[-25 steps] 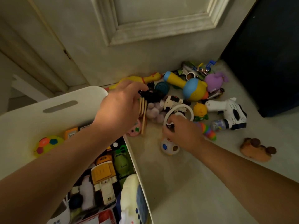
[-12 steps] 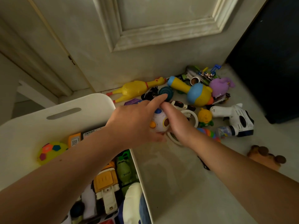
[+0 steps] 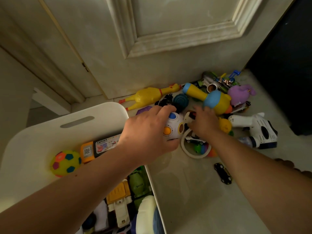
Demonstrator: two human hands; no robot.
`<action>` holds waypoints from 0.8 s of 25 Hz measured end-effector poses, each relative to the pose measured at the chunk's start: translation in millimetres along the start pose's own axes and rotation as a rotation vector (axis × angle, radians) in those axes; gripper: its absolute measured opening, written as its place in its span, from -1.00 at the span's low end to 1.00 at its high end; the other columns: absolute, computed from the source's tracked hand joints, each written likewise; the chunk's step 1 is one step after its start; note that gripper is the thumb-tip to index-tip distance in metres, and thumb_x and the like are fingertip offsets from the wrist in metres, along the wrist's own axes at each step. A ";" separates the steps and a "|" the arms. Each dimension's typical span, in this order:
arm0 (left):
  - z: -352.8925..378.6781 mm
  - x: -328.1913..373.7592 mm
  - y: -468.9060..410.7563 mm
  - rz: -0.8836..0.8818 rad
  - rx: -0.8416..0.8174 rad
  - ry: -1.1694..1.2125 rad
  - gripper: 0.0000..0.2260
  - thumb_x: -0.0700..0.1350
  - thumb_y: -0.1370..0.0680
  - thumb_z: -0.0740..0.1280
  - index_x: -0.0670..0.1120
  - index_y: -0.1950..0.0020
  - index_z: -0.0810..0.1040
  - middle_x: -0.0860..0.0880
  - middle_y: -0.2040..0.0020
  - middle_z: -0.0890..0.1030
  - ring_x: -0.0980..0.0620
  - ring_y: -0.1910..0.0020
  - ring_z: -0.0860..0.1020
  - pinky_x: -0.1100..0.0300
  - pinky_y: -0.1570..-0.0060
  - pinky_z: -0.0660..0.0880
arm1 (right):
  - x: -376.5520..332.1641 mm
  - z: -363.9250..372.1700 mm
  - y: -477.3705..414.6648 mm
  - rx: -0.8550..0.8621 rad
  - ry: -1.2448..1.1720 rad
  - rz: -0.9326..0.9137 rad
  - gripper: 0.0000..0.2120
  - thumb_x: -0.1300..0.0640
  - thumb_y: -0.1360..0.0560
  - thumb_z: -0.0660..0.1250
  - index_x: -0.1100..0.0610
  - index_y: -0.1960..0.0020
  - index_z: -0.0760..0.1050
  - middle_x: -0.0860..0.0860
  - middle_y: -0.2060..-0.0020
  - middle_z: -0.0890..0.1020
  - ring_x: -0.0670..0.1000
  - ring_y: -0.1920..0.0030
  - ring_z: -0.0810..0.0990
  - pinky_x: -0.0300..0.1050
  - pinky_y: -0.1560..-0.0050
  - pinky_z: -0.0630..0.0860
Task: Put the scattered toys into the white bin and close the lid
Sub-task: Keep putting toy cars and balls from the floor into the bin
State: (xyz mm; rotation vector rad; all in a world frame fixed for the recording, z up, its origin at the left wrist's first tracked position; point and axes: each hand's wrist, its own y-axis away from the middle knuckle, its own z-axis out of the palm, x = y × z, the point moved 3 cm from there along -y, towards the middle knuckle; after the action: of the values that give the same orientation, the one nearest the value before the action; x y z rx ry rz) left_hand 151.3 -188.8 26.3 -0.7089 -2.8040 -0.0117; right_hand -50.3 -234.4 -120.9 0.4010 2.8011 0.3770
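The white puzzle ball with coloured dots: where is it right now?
Head view, centre: the puzzle ball is gripped in the left hand, just past the white bin corner.

We read very little here. In the white bin [image 3: 50, 132], a dark box [image 3: 106, 145] carries a white label with a line of Chinese characters across its top, too small for us to make out. The orange box [image 3: 87, 152] beside it bears a QR code. A green toy [image 3: 139, 184] shows pale lettering, perhaps "TANK".
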 end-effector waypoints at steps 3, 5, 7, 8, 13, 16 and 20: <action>0.4 -1.4 2.4 -0.005 0.025 0.040 -0.36 0.29 -0.40 0.34 0.18 -0.42 0.24 0.17 -0.23 0.47 0.12 -0.12 0.50 0.27 0.12 0.29 | 2.0 1.0 9.4 0.143 -0.021 -0.067 -0.56 0.08 -0.48 0.38 0.01 -0.33 0.41 0.17 -0.16 0.43 0.21 -0.21 0.35 0.02 -0.12 0.37; -1.7 -4.3 4.2 0.012 0.078 0.152 -0.35 0.25 -0.37 0.41 0.15 -0.40 0.31 0.16 -0.20 0.50 0.17 -0.07 0.48 0.30 0.12 0.29 | 1.8 -16.9 15.7 0.312 -0.150 -0.102 -0.65 0.08 -0.46 0.39 0.02 -0.23 0.48 0.14 -0.05 0.49 0.20 -0.14 0.42 -0.02 -0.02 0.37; -10.5 -9.1 8.5 -0.037 0.103 0.477 -0.37 0.17 -0.32 0.49 0.12 -0.33 0.39 0.15 -0.13 0.54 0.24 -0.02 0.50 0.35 0.11 0.38 | -3.7 -45.5 24.0 0.394 -0.399 -0.105 -0.69 0.04 -0.45 0.43 0.01 -0.16 0.49 0.07 0.02 0.54 0.09 -0.06 0.49 -0.10 0.07 0.39; -17.1 -13.0 11.4 -0.108 0.103 0.741 -0.41 0.09 -0.30 0.51 0.11 -0.29 0.43 0.15 -0.09 0.58 0.25 0.01 0.55 0.35 0.09 0.45 | -10.1 -61.5 30.4 0.377 -0.585 -0.109 -0.71 0.03 -0.44 0.45 -0.02 -0.13 0.49 0.01 0.06 0.57 0.02 0.00 0.53 -0.11 0.10 0.44; -44.0 -48.1 36.2 -0.511 -0.028 1.618 -0.58 0.00 -0.35 0.42 -0.06 -0.19 0.56 -0.15 -0.11 0.65 -0.12 -0.09 0.63 0.04 0.06 0.63 | -75.8 -141.2 87.1 0.155 -1.282 -0.216 -0.76 0.15 -0.39 0.48 -0.04 0.03 0.48 -0.09 0.19 0.61 -0.10 0.16 0.59 -0.09 0.11 0.53; -67.3 -69.3 76.1 -0.633 -0.161 1.778 -0.63 0.04 -0.40 0.31 -0.10 -0.12 0.60 -0.21 -0.02 0.67 -0.13 0.09 0.68 0.04 0.13 0.64 | -124.3 -158.5 133.1 -0.156 -1.376 -0.335 -0.76 0.09 -0.31 0.42 0.05 0.02 0.56 -0.03 0.17 0.67 -0.04 0.14 0.64 -0.12 0.15 0.56; -79.2 -107.5 134.2 -0.797 -0.123 1.585 -0.58 0.05 -0.42 0.42 -0.08 -0.23 0.53 -0.19 -0.09 0.66 -0.11 0.00 0.67 0.03 0.07 0.63 | -177.6 -127.9 181.0 -0.389 -0.749 -0.405 -0.65 -0.10 -0.31 0.48 -0.07 -0.04 0.51 -0.10 0.12 0.66 -0.10 0.10 0.64 -0.17 0.08 0.57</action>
State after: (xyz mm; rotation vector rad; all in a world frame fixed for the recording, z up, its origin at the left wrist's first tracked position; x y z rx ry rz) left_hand 324.4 -126.0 70.0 0.3912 -1.3307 -0.5857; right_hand 115.2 -148.6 93.4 -0.1077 1.9520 0.5266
